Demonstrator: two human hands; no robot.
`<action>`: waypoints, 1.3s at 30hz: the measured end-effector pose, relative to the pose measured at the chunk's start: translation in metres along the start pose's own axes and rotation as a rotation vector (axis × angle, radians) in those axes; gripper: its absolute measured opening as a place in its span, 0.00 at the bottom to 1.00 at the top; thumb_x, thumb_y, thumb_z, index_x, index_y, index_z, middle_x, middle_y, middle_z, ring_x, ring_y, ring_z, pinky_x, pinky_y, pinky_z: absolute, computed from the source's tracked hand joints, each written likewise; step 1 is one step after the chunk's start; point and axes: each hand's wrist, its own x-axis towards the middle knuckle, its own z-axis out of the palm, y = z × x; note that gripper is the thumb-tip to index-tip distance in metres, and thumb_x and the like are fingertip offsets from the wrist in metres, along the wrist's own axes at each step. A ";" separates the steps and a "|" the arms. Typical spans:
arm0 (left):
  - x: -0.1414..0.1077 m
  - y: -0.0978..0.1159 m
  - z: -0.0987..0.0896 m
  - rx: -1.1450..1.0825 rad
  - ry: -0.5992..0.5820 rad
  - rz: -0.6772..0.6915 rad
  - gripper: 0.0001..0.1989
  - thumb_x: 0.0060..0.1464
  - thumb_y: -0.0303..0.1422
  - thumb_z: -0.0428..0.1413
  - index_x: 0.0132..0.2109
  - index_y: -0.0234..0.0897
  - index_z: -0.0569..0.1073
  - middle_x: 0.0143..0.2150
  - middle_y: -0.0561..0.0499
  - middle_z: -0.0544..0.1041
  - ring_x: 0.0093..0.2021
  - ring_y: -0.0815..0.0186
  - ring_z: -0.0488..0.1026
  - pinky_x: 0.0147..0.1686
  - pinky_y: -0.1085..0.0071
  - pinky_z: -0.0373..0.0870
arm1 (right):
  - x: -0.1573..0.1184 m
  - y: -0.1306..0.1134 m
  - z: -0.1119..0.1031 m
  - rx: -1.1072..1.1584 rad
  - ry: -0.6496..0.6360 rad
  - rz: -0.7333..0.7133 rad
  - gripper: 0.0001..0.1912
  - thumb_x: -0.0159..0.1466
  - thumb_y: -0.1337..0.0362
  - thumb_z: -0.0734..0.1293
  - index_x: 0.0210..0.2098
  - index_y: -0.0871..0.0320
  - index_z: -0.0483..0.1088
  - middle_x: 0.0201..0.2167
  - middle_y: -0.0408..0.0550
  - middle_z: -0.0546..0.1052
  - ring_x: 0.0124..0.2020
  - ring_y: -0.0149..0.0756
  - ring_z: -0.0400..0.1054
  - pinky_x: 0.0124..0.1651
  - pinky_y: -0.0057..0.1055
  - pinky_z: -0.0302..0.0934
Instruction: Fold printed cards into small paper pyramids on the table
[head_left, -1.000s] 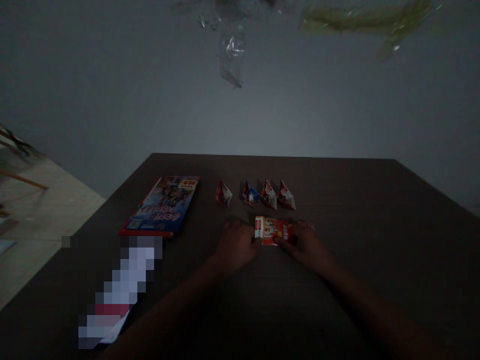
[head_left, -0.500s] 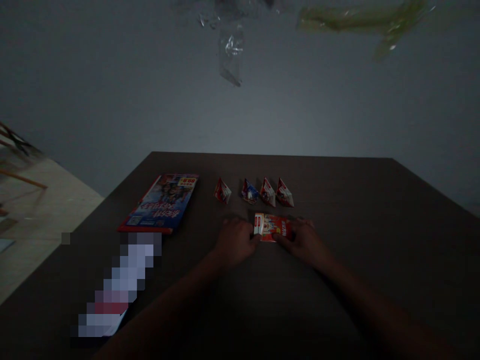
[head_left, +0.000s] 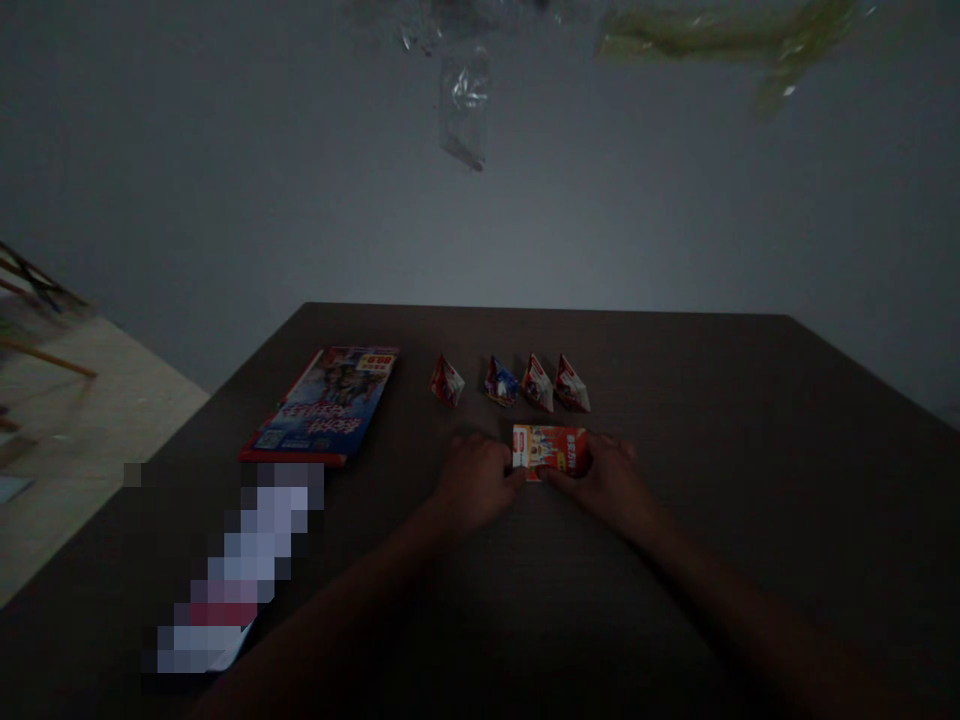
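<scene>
A small red and white printed paper (head_left: 549,450) lies between my two hands at the middle of the dark table. My left hand (head_left: 477,478) pinches its left edge, thumb at the lower corner. On the other side, my right hand (head_left: 604,480) grips the right end, and its thumb reaches along the lower edge. Just beyond stand several folded paper pieces in a row: a red and white one (head_left: 447,382) on the left, a blue one (head_left: 500,382), and two more red and white ones (head_left: 537,384) (head_left: 571,385) to the right.
A stack of colourful printed booklets (head_left: 326,405) lies on the left of the table (head_left: 712,370). Nearer to me is a pixelated flat object (head_left: 244,570). A wall (head_left: 225,180) with clear and yellow tape rises behind the table.
My right thumb has slid left along the paper's lower edge. The paper lies slightly flatter and more of its printed face shows. The folded pieces have stayed in place.
</scene>
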 end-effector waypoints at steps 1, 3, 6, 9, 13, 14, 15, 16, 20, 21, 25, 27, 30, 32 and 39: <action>0.000 0.000 0.000 -0.005 0.003 0.001 0.14 0.55 0.41 0.51 0.32 0.36 0.75 0.35 0.46 0.77 0.40 0.58 0.71 0.42 0.62 0.61 | 0.000 -0.001 0.001 0.008 0.012 0.020 0.22 0.52 0.47 0.68 0.36 0.59 0.69 0.34 0.53 0.76 0.39 0.48 0.68 0.43 0.41 0.55; 0.000 0.000 0.000 -0.009 0.003 0.004 0.15 0.55 0.41 0.50 0.32 0.37 0.75 0.35 0.46 0.77 0.40 0.57 0.71 0.42 0.61 0.62 | -0.001 -0.002 0.002 0.026 0.025 0.048 0.23 0.51 0.46 0.69 0.35 0.58 0.67 0.34 0.54 0.75 0.39 0.49 0.68 0.41 0.40 0.55; 0.000 0.001 -0.001 0.004 0.010 -0.002 0.14 0.55 0.41 0.51 0.31 0.36 0.75 0.34 0.45 0.77 0.40 0.56 0.71 0.42 0.60 0.62 | -0.002 -0.001 0.004 0.063 0.048 0.055 0.23 0.49 0.48 0.71 0.34 0.57 0.64 0.34 0.52 0.75 0.38 0.49 0.68 0.39 0.38 0.55; 0.001 0.002 -0.002 0.017 0.003 -0.015 0.15 0.55 0.41 0.51 0.31 0.36 0.74 0.35 0.45 0.77 0.40 0.57 0.71 0.42 0.61 0.62 | -0.003 -0.002 0.005 0.098 0.079 0.047 0.24 0.49 0.49 0.71 0.36 0.56 0.62 0.34 0.51 0.75 0.37 0.48 0.69 0.39 0.39 0.55; 0.001 0.003 -0.004 0.019 -0.026 -0.025 0.14 0.55 0.40 0.51 0.31 0.37 0.75 0.35 0.46 0.77 0.40 0.57 0.72 0.42 0.61 0.62 | -0.003 -0.004 0.008 0.084 0.109 0.032 0.28 0.48 0.47 0.71 0.40 0.55 0.61 0.35 0.51 0.75 0.38 0.50 0.69 0.43 0.42 0.54; 0.001 0.003 -0.003 0.015 -0.027 -0.028 0.14 0.55 0.40 0.51 0.31 0.37 0.75 0.35 0.46 0.77 0.41 0.57 0.72 0.42 0.61 0.63 | -0.003 -0.004 0.009 0.070 0.116 0.027 0.28 0.48 0.46 0.71 0.40 0.56 0.61 0.36 0.52 0.75 0.39 0.51 0.69 0.43 0.43 0.54; 0.001 0.003 -0.003 0.010 -0.026 -0.030 0.14 0.55 0.40 0.51 0.32 0.37 0.75 0.36 0.45 0.77 0.41 0.57 0.72 0.43 0.61 0.63 | -0.003 -0.004 0.010 0.057 0.125 0.023 0.28 0.48 0.46 0.70 0.40 0.56 0.61 0.36 0.52 0.75 0.39 0.52 0.69 0.44 0.43 0.53; 0.001 0.003 -0.002 0.008 -0.022 -0.033 0.14 0.55 0.40 0.51 0.32 0.37 0.75 0.36 0.45 0.77 0.41 0.57 0.72 0.43 0.61 0.62 | -0.003 -0.004 0.011 0.049 0.132 0.020 0.28 0.48 0.45 0.70 0.40 0.56 0.62 0.36 0.52 0.75 0.39 0.52 0.69 0.44 0.44 0.53; 0.001 0.002 0.000 0.012 0.000 -0.041 0.13 0.54 0.41 0.51 0.33 0.37 0.75 0.38 0.45 0.77 0.42 0.58 0.72 0.45 0.62 0.62 | -0.003 -0.005 0.013 0.033 0.117 0.045 0.28 0.48 0.45 0.70 0.39 0.56 0.62 0.35 0.52 0.75 0.38 0.51 0.69 0.44 0.43 0.53; 0.001 0.002 0.000 0.012 0.000 -0.042 0.13 0.54 0.41 0.52 0.33 0.37 0.75 0.38 0.45 0.78 0.42 0.58 0.72 0.44 0.62 0.62 | -0.003 -0.005 0.012 0.024 0.107 0.055 0.28 0.48 0.45 0.70 0.39 0.56 0.61 0.35 0.52 0.75 0.39 0.50 0.69 0.44 0.42 0.53; 0.001 0.002 -0.004 -0.006 -0.017 -0.037 0.13 0.54 0.41 0.52 0.32 0.37 0.76 0.36 0.46 0.78 0.41 0.58 0.72 0.42 0.64 0.62 | -0.003 -0.006 0.012 -0.001 0.089 0.081 0.28 0.47 0.44 0.70 0.37 0.56 0.61 0.35 0.52 0.75 0.39 0.50 0.69 0.45 0.42 0.53; 0.001 0.001 -0.005 -0.013 -0.028 -0.027 0.14 0.53 0.42 0.52 0.32 0.37 0.76 0.35 0.46 0.78 0.40 0.58 0.72 0.41 0.64 0.62 | -0.003 -0.006 0.011 0.005 0.090 0.081 0.28 0.47 0.43 0.69 0.37 0.56 0.61 0.35 0.52 0.75 0.40 0.51 0.69 0.44 0.42 0.54; 0.002 0.000 -0.006 -0.018 -0.042 -0.027 0.15 0.53 0.44 0.53 0.33 0.38 0.76 0.35 0.46 0.78 0.40 0.58 0.73 0.41 0.64 0.63 | -0.003 -0.005 0.011 0.018 0.091 0.062 0.28 0.48 0.43 0.69 0.38 0.56 0.61 0.36 0.52 0.75 0.39 0.51 0.68 0.44 0.43 0.54; 0.002 -0.001 -0.006 -0.019 -0.039 -0.040 0.15 0.53 0.45 0.53 0.34 0.38 0.76 0.37 0.46 0.78 0.40 0.58 0.73 0.41 0.65 0.63 | -0.003 -0.005 0.011 0.022 0.090 0.051 0.28 0.48 0.44 0.69 0.38 0.56 0.61 0.36 0.52 0.75 0.39 0.50 0.68 0.44 0.43 0.54; 0.003 -0.002 -0.011 -0.040 -0.064 -0.013 0.18 0.52 0.47 0.52 0.30 0.37 0.76 0.30 0.48 0.77 0.33 0.61 0.73 0.34 0.68 0.62 | -0.004 -0.005 0.010 0.021 0.094 0.055 0.27 0.48 0.44 0.69 0.37 0.56 0.61 0.34 0.52 0.75 0.38 0.50 0.68 0.44 0.42 0.54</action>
